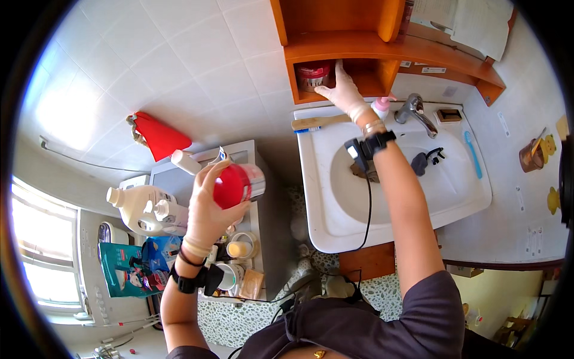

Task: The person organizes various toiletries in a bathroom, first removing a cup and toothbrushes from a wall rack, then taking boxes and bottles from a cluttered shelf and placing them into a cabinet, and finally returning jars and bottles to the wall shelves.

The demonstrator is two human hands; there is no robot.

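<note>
My left hand [210, 206], in a thin pale glove, is closed around a jar with a red lid [231, 186]. It holds the jar tilted on its side above the grey cabinet. My right hand [345, 94], gloved the same way, reaches into the lower cubby of the orange-brown wooden shelf [341, 46]. Its thumb and fingers are spread beside a second red-lidded jar [314, 76], which stands at the cubby's left side. Whether the fingertips touch that jar, I cannot tell.
The white sink [320, 224] lies below the shelf, with a faucet [417, 113], a pink-topped pump bottle [381, 106], a wooden-handled brush [320, 122] and a blue toothbrush [473, 154]. Bottles, including a large cream jug [139, 206], crowd the grey cabinet [272, 239]. A cable hangs from my right wrist.
</note>
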